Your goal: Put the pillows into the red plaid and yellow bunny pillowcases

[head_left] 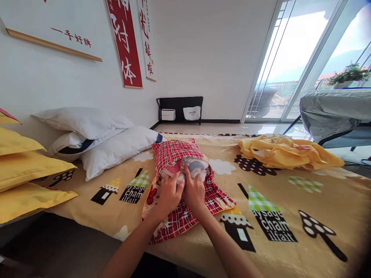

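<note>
A red plaid pillowcase (179,150) lies on the bed in front of me, its opening facing me and its flap spread toward the near edge. Inside the opening shows a pillow (198,165) with a pale pink and grey patterned cover, bunched in the middle. My left hand (171,189) is closed on the left part of this pillow, thumb beside the fingers. Close against it, my right hand (193,189) grips the pillow's middle, its index finger reaching up over the fabric. The fingertips are partly sunk in the folds.
White pillows (121,148) are piled on the left by the wall, with stacked yellow pillows (31,166) nearer. A crumpled yellow cloth (290,152) lies on the right of the patterned bedspread (214,239). Beyond the bed are a black rack (176,103) and a covered table (333,112).
</note>
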Demonstrator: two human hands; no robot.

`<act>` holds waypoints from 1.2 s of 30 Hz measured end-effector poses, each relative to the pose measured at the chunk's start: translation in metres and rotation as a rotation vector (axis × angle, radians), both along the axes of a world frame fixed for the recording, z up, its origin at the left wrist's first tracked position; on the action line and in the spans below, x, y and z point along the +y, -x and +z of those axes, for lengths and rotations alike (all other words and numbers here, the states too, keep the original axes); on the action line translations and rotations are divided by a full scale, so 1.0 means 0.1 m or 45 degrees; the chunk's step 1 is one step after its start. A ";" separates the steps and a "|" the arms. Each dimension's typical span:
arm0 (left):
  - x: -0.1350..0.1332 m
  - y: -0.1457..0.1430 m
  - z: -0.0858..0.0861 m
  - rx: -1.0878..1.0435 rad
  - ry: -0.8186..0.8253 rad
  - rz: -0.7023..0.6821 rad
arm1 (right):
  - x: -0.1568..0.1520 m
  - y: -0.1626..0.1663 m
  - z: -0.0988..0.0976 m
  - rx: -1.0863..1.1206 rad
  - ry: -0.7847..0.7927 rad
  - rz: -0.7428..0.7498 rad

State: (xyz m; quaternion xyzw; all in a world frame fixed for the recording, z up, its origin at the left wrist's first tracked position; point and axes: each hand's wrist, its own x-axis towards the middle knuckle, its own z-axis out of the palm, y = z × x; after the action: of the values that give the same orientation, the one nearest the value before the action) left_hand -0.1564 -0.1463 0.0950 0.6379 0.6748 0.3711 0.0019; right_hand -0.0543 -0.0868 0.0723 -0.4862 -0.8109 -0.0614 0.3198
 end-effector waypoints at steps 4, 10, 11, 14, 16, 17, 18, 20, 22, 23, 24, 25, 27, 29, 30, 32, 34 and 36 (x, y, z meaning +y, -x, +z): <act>-0.17 0.10 -0.10 0.112 -0.132 -0.024 | 0.17 0.00 0.22 -0.078 0.038 0.047; -0.27 0.22 -0.37 0.368 -0.112 -0.033 | 0.32 -0.05 0.61 -0.223 0.147 0.086; -0.22 0.23 -0.40 0.456 -0.008 -0.092 | 0.34 -0.05 0.66 -0.244 0.160 0.080; 0.03 0.28 -0.48 0.709 0.196 -0.157 | 0.40 -0.02 0.78 -0.269 0.195 0.057; 0.20 0.32 -0.52 0.818 0.256 -0.094 | 0.44 0.00 0.83 -0.249 0.206 0.049; 0.26 0.33 -0.55 0.852 0.285 -0.051 | 0.46 0.01 0.86 -0.236 0.207 0.050; 0.32 0.33 -0.57 0.874 0.314 -0.011 | 0.48 0.01 0.88 -0.224 0.207 0.053; 0.42 0.33 -0.62 0.880 0.358 0.061 | 0.52 0.01 0.92 -0.202 0.203 0.053; 0.50 0.32 -0.65 0.863 0.382 0.098 | 0.55 0.00 0.95 -0.199 0.215 0.049; 0.55 0.31 -0.66 0.858 0.396 0.104 | 0.56 0.00 0.96 -0.202 0.226 0.047; 0.59 0.30 -0.66 0.852 0.415 0.106 | 0.57 -0.01 0.97 -0.206 0.236 0.049; 0.62 0.29 -0.65 0.847 0.433 0.099 | 0.58 -0.01 0.97 -0.210 0.246 0.054; 0.65 0.24 -0.62 0.842 0.460 0.057 | 0.59 -0.02 0.96 -0.212 0.258 0.056; 0.61 0.13 -0.58 0.848 0.459 -0.030 | 0.60 -0.02 0.94 -0.213 0.268 0.044; 0.56 0.05 -0.56 0.867 0.449 -0.104 | 0.60 -0.03 0.93 -0.219 0.277 0.039; 0.42 -0.13 -0.52 0.928 0.410 -0.283 | 0.61 -0.04 0.90 -0.242 0.295 0.037; 0.26 -0.31 -0.44 0.978 0.355 -0.433 | 0.62 -0.04 0.89 -0.271 0.311 0.049; 0.12 -0.46 -0.32 0.962 0.314 -0.473 | 0.62 -0.03 0.86 -0.298 0.329 0.062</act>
State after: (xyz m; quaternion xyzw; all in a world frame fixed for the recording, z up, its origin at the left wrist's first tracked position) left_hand -0.1106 -0.1343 0.0627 0.8344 0.5412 0.0217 -0.1021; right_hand -0.0512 -0.0250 0.1584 -0.4929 -0.8553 -0.0049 0.1596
